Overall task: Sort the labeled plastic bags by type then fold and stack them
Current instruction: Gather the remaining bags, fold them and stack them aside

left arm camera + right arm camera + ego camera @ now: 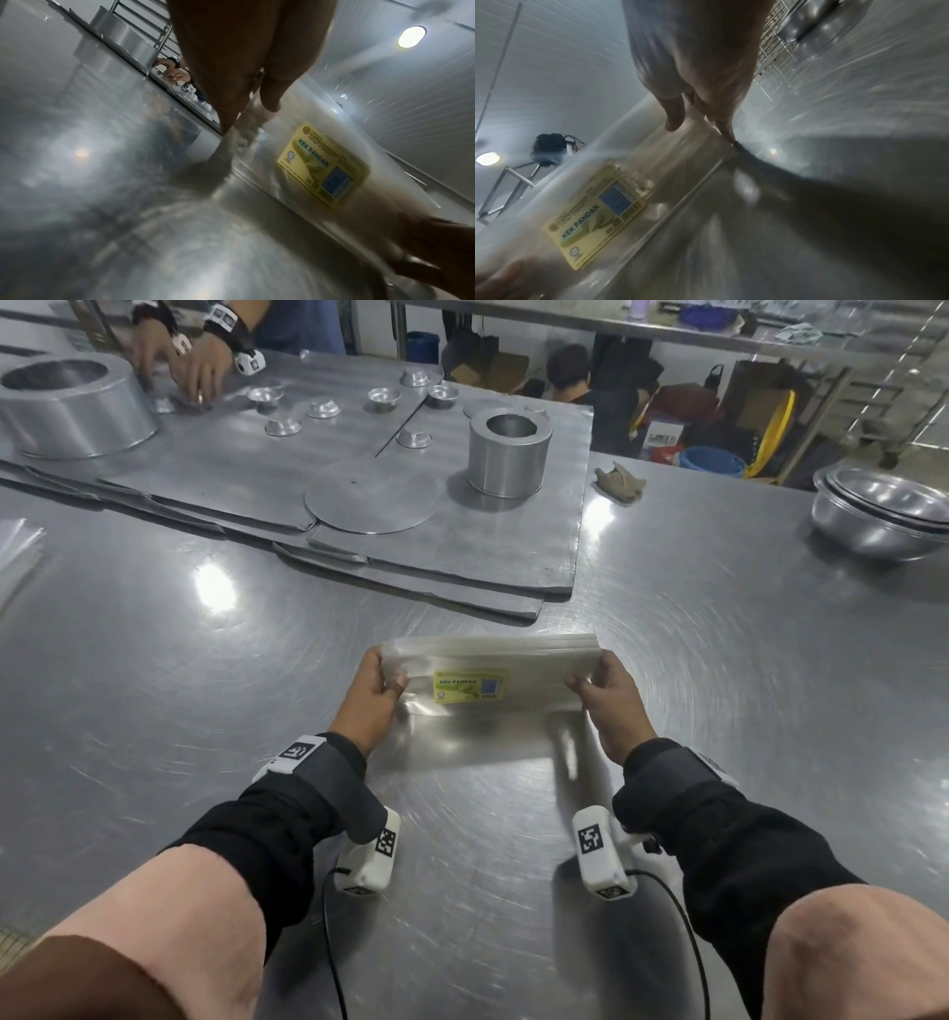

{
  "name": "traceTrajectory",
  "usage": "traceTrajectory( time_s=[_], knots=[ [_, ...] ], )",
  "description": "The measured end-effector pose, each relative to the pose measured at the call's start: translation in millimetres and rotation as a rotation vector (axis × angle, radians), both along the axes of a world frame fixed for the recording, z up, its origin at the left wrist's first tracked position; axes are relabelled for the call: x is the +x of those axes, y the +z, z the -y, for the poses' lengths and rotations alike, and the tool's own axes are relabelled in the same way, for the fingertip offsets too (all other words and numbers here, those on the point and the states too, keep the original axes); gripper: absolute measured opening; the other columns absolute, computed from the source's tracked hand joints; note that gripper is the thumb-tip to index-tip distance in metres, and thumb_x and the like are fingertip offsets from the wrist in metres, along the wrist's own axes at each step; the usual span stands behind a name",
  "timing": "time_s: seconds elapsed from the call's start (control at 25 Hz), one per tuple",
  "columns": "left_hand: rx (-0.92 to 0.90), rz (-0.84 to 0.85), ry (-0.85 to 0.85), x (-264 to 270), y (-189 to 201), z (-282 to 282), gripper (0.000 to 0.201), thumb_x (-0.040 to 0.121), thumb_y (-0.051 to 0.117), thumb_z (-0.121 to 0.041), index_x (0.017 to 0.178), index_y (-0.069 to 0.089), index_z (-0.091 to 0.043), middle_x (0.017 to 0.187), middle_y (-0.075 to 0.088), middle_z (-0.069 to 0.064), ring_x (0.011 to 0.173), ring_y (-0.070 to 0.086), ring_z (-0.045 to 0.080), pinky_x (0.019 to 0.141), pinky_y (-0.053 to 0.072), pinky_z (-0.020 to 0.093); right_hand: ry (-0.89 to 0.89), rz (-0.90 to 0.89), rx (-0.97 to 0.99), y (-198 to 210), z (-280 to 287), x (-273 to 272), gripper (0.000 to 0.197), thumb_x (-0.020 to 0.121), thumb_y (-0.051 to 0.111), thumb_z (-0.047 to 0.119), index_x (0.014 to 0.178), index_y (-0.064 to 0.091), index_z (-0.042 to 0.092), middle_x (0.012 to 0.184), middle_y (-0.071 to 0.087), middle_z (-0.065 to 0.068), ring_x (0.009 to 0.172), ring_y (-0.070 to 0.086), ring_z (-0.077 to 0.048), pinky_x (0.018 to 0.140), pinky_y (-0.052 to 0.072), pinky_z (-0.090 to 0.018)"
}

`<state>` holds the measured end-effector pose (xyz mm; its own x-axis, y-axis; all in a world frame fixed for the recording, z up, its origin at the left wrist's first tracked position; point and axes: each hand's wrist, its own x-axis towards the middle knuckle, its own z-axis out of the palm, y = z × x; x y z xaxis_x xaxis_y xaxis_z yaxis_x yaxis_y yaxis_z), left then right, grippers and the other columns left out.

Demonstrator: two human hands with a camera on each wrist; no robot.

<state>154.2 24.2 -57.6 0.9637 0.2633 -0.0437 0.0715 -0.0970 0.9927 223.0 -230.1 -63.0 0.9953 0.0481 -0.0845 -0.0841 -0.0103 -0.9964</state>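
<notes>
Above the table (719,660), both hands pinch the bag stack's (524,654) ends.

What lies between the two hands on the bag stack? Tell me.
In the head view, only the bag stack itself with its yellow KEK PANDAN label spans from left hand to right hand.

A commercial bakery kitchen: steel worktable (719,660), cake tins (508,454), mixing bowls (883,516).
</notes>
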Motion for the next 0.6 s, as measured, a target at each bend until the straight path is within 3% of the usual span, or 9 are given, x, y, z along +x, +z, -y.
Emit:
traceTrajectory(
  time_s=[0.08, 0.16, 0.28, 0.4, 0.48, 0.6],
  knots=[
    [0.038, 0.008, 0.026, 1.9, -0.6, 0.4, 0.019, 0.098, 0.041, -0.003, 0.113, 0.041, -0.015, 0.108, 0.056, 0.005, 0.099, 0.054, 0.015, 0.094, 0.041, 0.027, -0.012, -0.008, -0.018, -0.8, -1.5, 1.1, 0.024, 0.087, 0.057, -0.006, 0.101, 0.055, 0.013, 0.109, 0.061, -0.011, 0.107, 0.058, -0.029, 0.101, 0.045, -0.044],
    [0.083, 0.014, 0.103, 5.4, -2.8, 1.9, 0.010, 0.098, 0.043, -0.006, 0.100, 0.046, -0.016, 0.100, 0.056, 0.006, 0.096, 0.053, 0.020, 0.090, 0.042, 0.032, -0.055, -0.016, -0.022, 0.1, -4.5, 1.6, 0.021, 0.087, 0.058, -0.003, 0.092, 0.058, 0.017, 0.104, 0.063, -0.011, 0.100, 0.059, -0.027, 0.099, 0.046, -0.047],
    [0.082, 0.028, 0.161, 9.1, -3.8, 3.3, 0.007, 0.097, 0.045, -0.008, 0.094, 0.047, -0.014, 0.097, 0.054, 0.010, 0.093, 0.051, 0.020, 0.090, 0.044, 0.038, -0.096, 0.000, 0.000, 3.0, -4.0, 0.6, 0.022, 0.087, 0.059, -0.003, 0.089, 0.059, 0.019, 0.100, 0.064, -0.008, 0.097, 0.060, -0.025, 0.095, 0.049, -0.042],
    [0.083, 0.024, 0.077, 7.0, -0.8, 4.4, 0.007, 0.098, 0.042, -0.007, 0.104, 0.044, -0.010, 0.095, 0.055, 0.003, 0.088, 0.052, 0.012, 0.086, 0.042, 0.027, -0.071, 0.009, -0.018, 4.1, -1.9, -0.7, 0.019, 0.087, 0.058, -0.003, 0.094, 0.056, 0.015, 0.098, 0.063, -0.005, 0.095, 0.058, -0.021, 0.092, 0.047, -0.038],
    [0.112, -0.013, 0.051, 5.7, -1.2, 5.4, 0.006, 0.099, 0.041, -0.007, 0.101, 0.045, -0.010, 0.088, 0.052, -0.003, 0.082, 0.049, 0.006, 0.079, 0.040, 0.021, -0.061, -0.008, -0.049, 4.6, -3.1, -1.8, 0.020, 0.087, 0.058, -0.004, 0.100, 0.055, 0.010, 0.103, 0.062, -0.008, 0.095, 0.057, -0.021, 0.093, 0.047, -0.037],
    [0.178, -0.043, 0.110, 13.9, -6.4, -0.3, 0.008, 0.098, 0.044, -0.009, 0.093, 0.051, -0.009, 0.090, 0.055, 0.008, 0.086, 0.050, 0.018, 0.083, 0.042, 0.033, -0.120, -0.007, -0.114, 6.5, -3.1, 2.5, 0.018, 0.085, 0.059, -0.005, 0.093, 0.059, 0.011, 0.098, 0.064, -0.009, 0.093, 0.059, -0.023, 0.090, 0.049, -0.039]
  ],
)
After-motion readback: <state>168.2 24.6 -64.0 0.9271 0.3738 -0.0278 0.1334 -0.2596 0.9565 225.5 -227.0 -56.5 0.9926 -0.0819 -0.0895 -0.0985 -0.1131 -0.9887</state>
